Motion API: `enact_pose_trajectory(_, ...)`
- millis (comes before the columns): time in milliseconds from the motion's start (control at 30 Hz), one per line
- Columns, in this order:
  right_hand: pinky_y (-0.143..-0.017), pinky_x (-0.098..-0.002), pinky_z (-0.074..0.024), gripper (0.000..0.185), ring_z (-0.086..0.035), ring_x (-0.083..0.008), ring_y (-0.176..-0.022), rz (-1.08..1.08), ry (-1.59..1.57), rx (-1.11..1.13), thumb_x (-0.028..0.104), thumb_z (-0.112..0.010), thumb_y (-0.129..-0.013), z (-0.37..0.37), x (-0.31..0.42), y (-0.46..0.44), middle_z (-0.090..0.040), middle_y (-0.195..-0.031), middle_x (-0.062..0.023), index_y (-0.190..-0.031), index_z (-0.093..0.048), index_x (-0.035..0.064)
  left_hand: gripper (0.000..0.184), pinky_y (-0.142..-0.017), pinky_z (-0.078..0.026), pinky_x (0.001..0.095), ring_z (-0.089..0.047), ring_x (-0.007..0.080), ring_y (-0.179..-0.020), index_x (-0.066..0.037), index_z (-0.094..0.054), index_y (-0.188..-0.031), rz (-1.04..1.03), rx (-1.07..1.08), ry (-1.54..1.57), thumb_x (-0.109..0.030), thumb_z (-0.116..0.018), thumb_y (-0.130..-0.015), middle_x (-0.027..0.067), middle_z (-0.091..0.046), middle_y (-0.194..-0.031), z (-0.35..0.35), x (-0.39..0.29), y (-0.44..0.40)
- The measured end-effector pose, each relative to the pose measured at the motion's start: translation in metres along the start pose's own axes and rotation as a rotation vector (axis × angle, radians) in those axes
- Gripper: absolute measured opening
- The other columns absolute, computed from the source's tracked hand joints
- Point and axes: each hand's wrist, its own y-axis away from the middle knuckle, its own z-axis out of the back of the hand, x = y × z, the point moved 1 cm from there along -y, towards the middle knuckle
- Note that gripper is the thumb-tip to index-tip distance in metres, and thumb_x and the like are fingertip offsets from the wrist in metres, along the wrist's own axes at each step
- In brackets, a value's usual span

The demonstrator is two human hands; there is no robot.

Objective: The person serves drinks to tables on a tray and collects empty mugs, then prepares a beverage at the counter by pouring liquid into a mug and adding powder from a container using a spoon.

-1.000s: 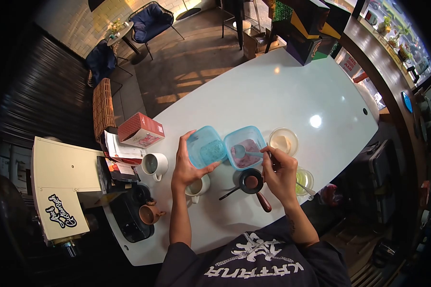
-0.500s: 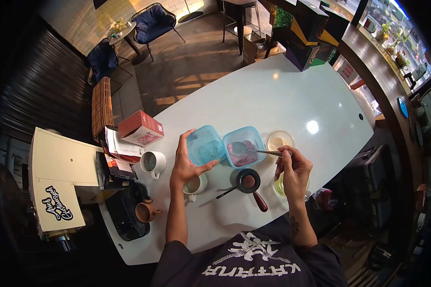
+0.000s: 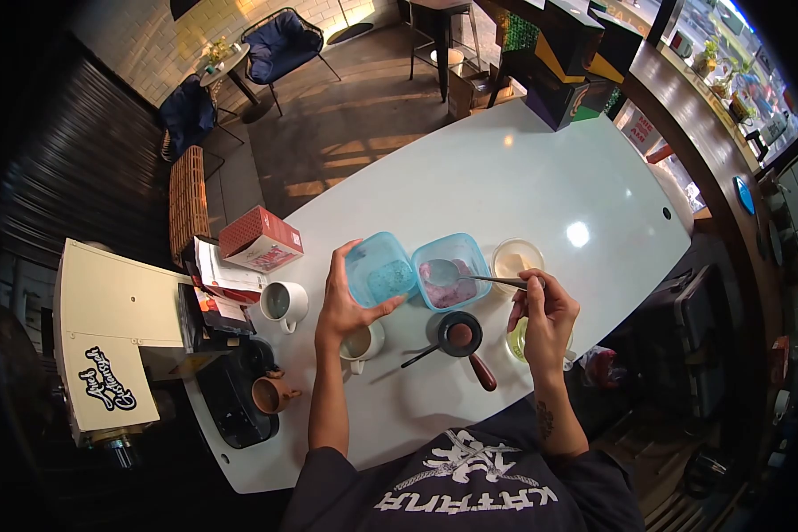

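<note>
My left hand [image 3: 349, 301] is wrapped round a blue plastic container [image 3: 370, 251], which it holds tilted; some residue shows on its bottom. Touching or nearly touching it on the right is a second blue container [image 3: 476, 247] with pinkish-purple powder [image 3: 452, 291] inside. My right hand [image 3: 548, 315] grips the handle of a metal spoon [image 3: 492, 280], its bowl lying over the powder. Behind that hand stands a round clear tub [image 3: 517, 246] with pale contents. Below it, a yellow-green container [image 3: 516, 340] is partly covered by my fingers.
A portafilter [image 3: 459, 335] with a wooden handle lies near me on the white table [image 3: 470, 191]. White mugs [image 3: 284, 304] and a brown cup [image 3: 270, 395] stand left, by a red box [image 3: 262, 239] and a cream-coloured machine [image 3: 106, 346]. Dark boxes [image 3: 567, 93] sit at the far corner.
Almost nothing differs. Both hands keep their grips, and the spoon stays over the pinkish powder; the whole view has shifted very slightly.
</note>
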Motion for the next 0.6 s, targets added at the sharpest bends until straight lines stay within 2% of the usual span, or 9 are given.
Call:
enact_pose_trajectory(67, -0.043, -0.0245, -0.0475, 0.024, -0.056, -0.0105, -0.052, -0.018, -0.025, -0.013, 0.011, -0.049, -0.099, 0.0023, 0.0004, -0.0001, -0.057, -0.067, -0.0072, -0.102, -0.061, -0.0090, 0.096, -0.096, -0.045, 0.0423, -0.055, 0.0321, -0.112, -0.002, -0.038, -0.131, 0.002, -0.005, 0.024, -0.030, -0.090, -0.055, 0.0189, -0.053, -0.120, -0.0006, 0.0014, 0.0003)
enact_pose_trajectory(367, -0.043, -0.0255, -0.0482, 0.026, -0.056, -0.0119, -0.052, -0.016, -0.076, -0.028, 0.013, -0.048, -0.100, 0.0076, -0.0017, -0.0015, -0.057, -0.067, -0.0082, -0.102, -0.060, -0.0099, 0.096, -0.096, -0.046, 0.0410, -0.056, 0.0308, -0.111, -0.001, -0.038, -0.131, 0.019, -0.001, 0.068, -0.029, -0.090, -0.055, 0.0183, -0.054, -0.119, -0.0014, 0.0018, 0.0008)
enact_pose_trajectory(500, -0.043, -0.0256, -0.0482, 0.026, -0.055, -0.0118, -0.051, -0.025, -0.104, -0.055, 0.013, -0.048, -0.100, 0.0072, 0.0001, -0.0030, -0.057, -0.067, -0.0077, -0.102, -0.060, -0.0096, 0.096, -0.096, -0.045, 0.0414, -0.055, 0.0311, -0.111, -0.001, -0.038, -0.131, -0.008, -0.006, 0.036, -0.029, -0.090, -0.055, 0.0184, -0.054, -0.119, -0.0009, 0.0055, 0.0007)
enact_pose_trajectory(600, -0.042, -0.0228, -0.0448, 0.025, -0.053, -0.0100, -0.050, -0.019, -0.109, -0.056, 0.015, -0.050, -0.100, 0.0100, -0.0019, -0.0037, -0.058, -0.072, -0.0074, -0.100, -0.061, -0.0073, 0.097, -0.096, -0.045, 0.0416, -0.055, 0.0315, -0.111, -0.002, -0.038, -0.131, -0.010, -0.004, 0.040, -0.030, -0.090, -0.055, 0.0187, -0.054, -0.118, -0.0015, 0.0037, 0.0007)
